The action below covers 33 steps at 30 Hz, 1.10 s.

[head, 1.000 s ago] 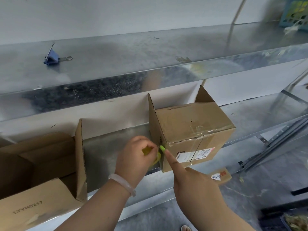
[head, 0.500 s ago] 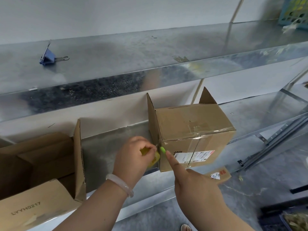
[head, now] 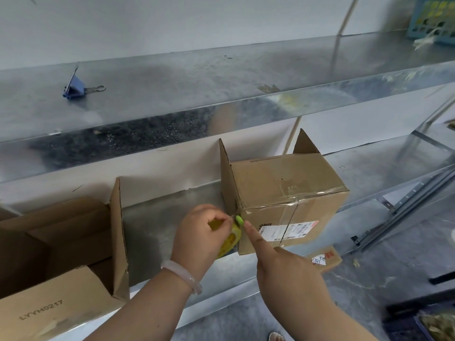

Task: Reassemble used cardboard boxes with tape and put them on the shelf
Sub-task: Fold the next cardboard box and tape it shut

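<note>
Wall [head: 172, 25]: plain white, behind the shelving.
Upper shelf [head: 221, 77]: long sheet of dull metal, scuffed.
Lower shelf [head: 167, 217]: the same metal, carrying the boxes.
Floor [head: 369, 279]: grey and marbled, seen below the shelf edge.
Open box [head: 61, 230]: brown, lying at the left end of the lower shelf, flaps spread, one flap printed LYYH0217.
Taped box [head: 283, 183]: brown, on the lower shelf right of centre, well apart from the open box. Its near face is closed with clear tape across the seam, its back flaps stand open, and it is creased and worn.
Right hand [head: 290, 274]: nothing in its grip. The index finger is straight, its tip on the box's near face by the left corner.
Left hand [head: 199, 235]: grip curled round a yellow tape roll [head: 231, 238], held against the box's near left corner.
Basket [head: 433, 18]: teal, at the far right of the upper shelf.
Shipping label [head: 290, 228]: white, across the near face's seam.
Bracelet [head: 182, 274]: pale, on the left wrist.
Binder clip [head: 73, 88]: blue, on the upper shelf at the left.
Green tab [head: 239, 220]: on the roll, just beside the right fingertip.
</note>
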{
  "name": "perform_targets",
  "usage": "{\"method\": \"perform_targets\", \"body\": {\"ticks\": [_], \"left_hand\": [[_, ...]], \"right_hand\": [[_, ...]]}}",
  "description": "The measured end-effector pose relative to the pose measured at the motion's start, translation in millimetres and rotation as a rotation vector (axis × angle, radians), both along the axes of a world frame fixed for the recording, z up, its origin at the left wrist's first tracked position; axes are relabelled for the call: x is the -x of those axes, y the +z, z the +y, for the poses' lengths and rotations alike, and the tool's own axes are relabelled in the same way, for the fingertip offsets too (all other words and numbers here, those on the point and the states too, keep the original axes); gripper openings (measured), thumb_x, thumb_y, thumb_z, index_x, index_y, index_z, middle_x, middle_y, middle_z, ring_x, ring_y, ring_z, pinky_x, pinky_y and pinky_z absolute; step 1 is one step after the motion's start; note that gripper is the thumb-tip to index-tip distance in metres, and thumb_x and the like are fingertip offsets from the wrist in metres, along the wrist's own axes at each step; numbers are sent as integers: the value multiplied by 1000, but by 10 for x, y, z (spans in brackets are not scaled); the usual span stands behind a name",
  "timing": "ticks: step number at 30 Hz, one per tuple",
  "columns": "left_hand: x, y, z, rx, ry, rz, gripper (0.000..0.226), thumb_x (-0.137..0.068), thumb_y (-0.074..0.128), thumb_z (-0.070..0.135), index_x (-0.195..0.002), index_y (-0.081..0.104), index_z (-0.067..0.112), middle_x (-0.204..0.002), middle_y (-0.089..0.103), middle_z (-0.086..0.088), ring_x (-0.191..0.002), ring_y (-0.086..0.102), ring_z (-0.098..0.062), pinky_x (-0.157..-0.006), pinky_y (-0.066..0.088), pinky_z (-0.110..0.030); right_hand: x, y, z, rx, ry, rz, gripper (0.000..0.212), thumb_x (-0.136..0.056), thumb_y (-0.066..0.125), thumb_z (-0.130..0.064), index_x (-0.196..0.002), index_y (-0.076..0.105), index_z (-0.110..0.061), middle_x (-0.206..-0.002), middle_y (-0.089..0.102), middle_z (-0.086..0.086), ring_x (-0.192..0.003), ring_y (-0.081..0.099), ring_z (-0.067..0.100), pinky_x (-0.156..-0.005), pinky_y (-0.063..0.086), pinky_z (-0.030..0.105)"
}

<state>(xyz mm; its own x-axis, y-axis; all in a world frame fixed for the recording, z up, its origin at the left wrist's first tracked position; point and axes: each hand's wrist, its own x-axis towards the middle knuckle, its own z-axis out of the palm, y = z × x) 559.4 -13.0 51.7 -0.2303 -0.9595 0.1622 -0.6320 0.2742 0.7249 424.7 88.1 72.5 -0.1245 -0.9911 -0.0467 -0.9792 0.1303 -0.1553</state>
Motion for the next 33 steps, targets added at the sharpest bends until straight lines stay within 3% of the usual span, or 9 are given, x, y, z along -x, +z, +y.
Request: {"method": "perform_targets", "body": {"ticks": [2, 4, 5, 9, 11, 17, 21, 28, 33], "left_hand": [[-8, -2, -26, 5, 6, 12, 8, -85, 70, 32, -79, 66, 35, -88, 60, 17, -84, 56, -3, -65, 40, -11], [-21, 6, -62, -5, 16, 55, 11, -84, 72, 28, -76, 68, 35, -85, 62, 17, -84, 56, -2, -66, 42, -13], [-24, 10, -72, -17, 17, 80, 13, -84, 72, 27, -74, 68, 35, -83, 63, 18, -84, 57, 0, -66, 43, -13], [-31, -10, -84, -52, 9, 138, 18, -82, 75, 24, -70, 69, 36, -79, 64, 17, -85, 57, 1, -72, 48, -21], [-38, -20, -93, -52, -4, 154, 18, -81, 75, 22, -70, 70, 35, -78, 65, 15, -84, 58, 0, -73, 49, -25], [-60, -27, -85, -57, -26, 147, 28, -81, 76, 23, -66, 64, 43, -79, 65, 16, -82, 59, -2, -74, 51, -28], [-79, -27, -86, -55, -27, 158, 28, -81, 76, 23, -66, 64, 44, -80, 66, 17, -82, 59, -2, -74, 51, -29], [-91, -8, -85, -66, -18, 154, 24, -83, 75, 26, -68, 65, 42, -80, 65, 16, -80, 60, -4, -71, 52, -29], [-102, -13, -69, -92, -30, 160, 17, -84, 74, 26, -73, 68, 38, -83, 65, 17, -82, 59, -5, -75, 53, -32]], "right_hand": [[7, 38, 19, -36, -17, -92, 83, -77, 63, -17, -150, 35, -42, -51, 14, -9, -38, 5, 8, -38, -2, 21], [40, -43, 49, 57, -29, -182, 76, -99, 42, -18, -146, -4, -55, -55, 32, -6, -42, 28, 11, -37, 19, 24], [73, -63, 72, 43, -35, -329, 71, -103, 36, -22, -140, -11, -60, -56, 40, -4, -47, 38, 13, -41, 29, 24], [145, -88, 146, 15, -159, -898, 56, -104, 40, -18, -128, 38, -68, -54, 53, -25, -52, 51, -1, -52, 39, 12], [135, -88, 161, -33, -266, -1157, 50, -104, 40, -17, -123, 53, -62, -50, 46, -15, -44, 40, 4, -47, 38, 18], [112, -23, 206, -95, -315, -1554, 44, -105, 41, -18, -120, 64, -52, -53, 38, 4, -41, 32, 14, -41, 33, 24], [80, -4, 240, -110, -307, -1663, 38, -104, 41, -24, -113, 68, -49, -54, 40, 7, -40, 30, 16, -42, 31, 23], [30, -13, 254, -76, -381, -1708, 26, -105, 39, -20, -110, 65, -22, -55, 46, 14, -35, 24, 16, -40, 28, 20], [-17, -120, 262, 105, -322, -1453, 26, -105, 42, -18, -104, 66, -27, -63, 58, 4, -42, 38, 15, -45, 34, 27]]}}
